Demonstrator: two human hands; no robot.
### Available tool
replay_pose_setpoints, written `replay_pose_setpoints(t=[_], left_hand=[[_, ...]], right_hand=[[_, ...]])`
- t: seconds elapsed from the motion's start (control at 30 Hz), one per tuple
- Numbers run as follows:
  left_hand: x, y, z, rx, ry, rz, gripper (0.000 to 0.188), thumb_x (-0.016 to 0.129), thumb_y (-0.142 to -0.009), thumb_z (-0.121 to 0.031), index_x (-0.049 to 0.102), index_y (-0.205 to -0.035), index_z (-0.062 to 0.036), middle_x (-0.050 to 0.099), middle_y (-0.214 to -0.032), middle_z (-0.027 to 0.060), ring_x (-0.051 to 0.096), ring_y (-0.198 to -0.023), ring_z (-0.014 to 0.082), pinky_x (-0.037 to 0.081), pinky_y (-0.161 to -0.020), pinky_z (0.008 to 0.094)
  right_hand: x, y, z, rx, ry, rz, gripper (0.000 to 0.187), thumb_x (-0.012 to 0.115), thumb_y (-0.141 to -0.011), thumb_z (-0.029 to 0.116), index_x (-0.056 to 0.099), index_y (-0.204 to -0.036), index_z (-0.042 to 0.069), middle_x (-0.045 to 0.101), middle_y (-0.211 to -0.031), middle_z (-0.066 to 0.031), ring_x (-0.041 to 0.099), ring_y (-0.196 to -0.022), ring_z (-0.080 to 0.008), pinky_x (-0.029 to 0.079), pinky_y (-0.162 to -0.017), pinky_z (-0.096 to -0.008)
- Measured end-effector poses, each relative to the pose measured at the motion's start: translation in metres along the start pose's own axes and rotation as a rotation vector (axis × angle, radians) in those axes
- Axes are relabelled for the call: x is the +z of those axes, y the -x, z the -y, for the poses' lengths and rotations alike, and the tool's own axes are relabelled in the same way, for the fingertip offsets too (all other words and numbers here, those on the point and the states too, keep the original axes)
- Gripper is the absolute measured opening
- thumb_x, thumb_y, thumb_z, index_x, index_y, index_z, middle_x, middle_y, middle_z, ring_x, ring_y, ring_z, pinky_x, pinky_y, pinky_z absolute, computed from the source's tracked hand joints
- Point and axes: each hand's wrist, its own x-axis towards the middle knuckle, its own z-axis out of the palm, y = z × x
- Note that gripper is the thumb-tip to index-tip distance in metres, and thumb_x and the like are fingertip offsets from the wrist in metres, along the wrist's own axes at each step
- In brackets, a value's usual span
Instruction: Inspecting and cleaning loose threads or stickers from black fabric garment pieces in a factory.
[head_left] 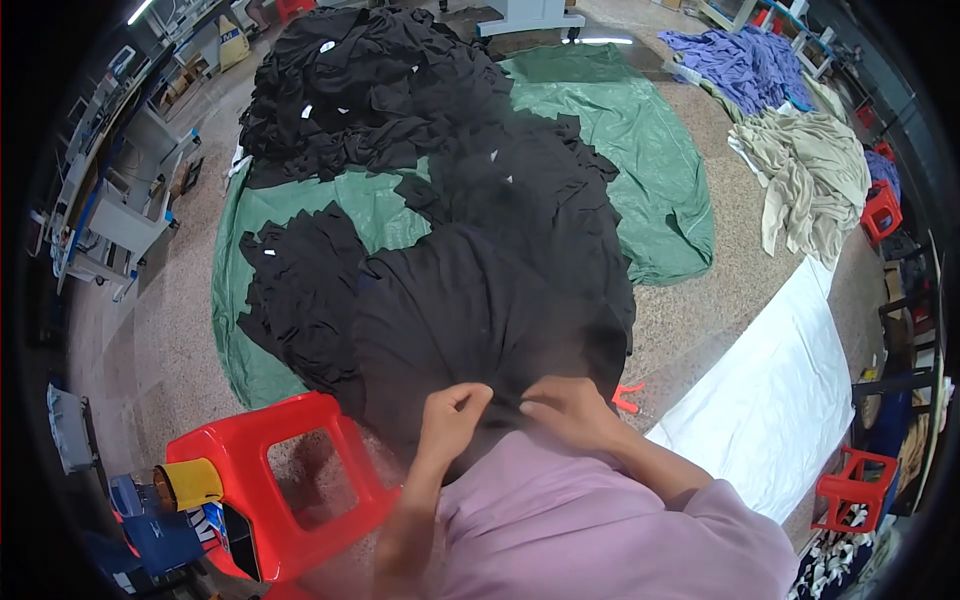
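A black garment (450, 310) lies spread across my lap and over the pile in front of me. My left hand (452, 418) pinches its near edge, thumb against the fingertips. A short way to the right, my right hand (572, 412) also has its fingers closed on the black cloth. Between the two hands the fabric runs in folds. Just beyond my right hand is a small tool with red handles (628, 398), partly hidden by the cloth.
Black garment heaps (370, 90) rest on a green sheet (650, 190). To my left stands a red plastic stool (345, 440) with a yellow roll (192, 484) at its side. White sheeting (770, 400) covers the right floor, near beige cloth (810, 170) and purple cloth (745, 65).
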Motion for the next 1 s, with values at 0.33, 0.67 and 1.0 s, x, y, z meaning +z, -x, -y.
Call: replay_pose_setpoints(t=[0.33, 0.67, 1.0], left_hand=[[0.012, -0.044, -0.062, 0.264, -1.051, 0.606, 0.032, 0.071, -0.074, -0.038, 0.071, -0.076, -0.0066, 0.065, -0.072, 0.0147, 0.066, -0.076, 0.0343, 0.05, -0.066, 0.0429], [0.036, -0.026, -0.021, -0.101, 0.605, 0.207, 0.01, 0.061, -0.092, -0.006, 0.066, -0.095, 0.0016, 0.064, -0.084, -0.001, 0.056, -0.072, 0.0047, 0.046, -0.065, 0.0203], [0.053, -0.005, -0.015, 0.266, -0.176, -0.164, 0.016, 0.061, -0.09, -0.02, 0.063, -0.092, -0.004, 0.061, -0.087, 0.0115, 0.063, -0.08, 0.0286, 0.049, -0.068, 0.0346]], right_hand=[[0.022, 0.014, 0.004, -0.228, 0.217, 0.131, 0.015, 0.064, -0.086, 0.016, 0.067, -0.09, 0.002, 0.066, -0.085, -0.0134, 0.065, -0.076, -0.0311, 0.051, -0.066, -0.0399], [0.02, 0.0, -0.012, -0.16, 0.039, -0.001, 0.017, 0.067, -0.085, 0.016, 0.068, -0.095, 0.002, 0.068, -0.087, -0.0134, 0.066, -0.073, -0.0273, 0.051, -0.064, -0.035], [0.017, -0.008, -0.01, -0.013, 0.134, -0.195, 0.013, 0.072, -0.074, 0.008, 0.068, -0.082, -0.002, 0.067, -0.069, -0.0175, 0.068, -0.06, -0.0252, 0.051, -0.057, -0.0327]])
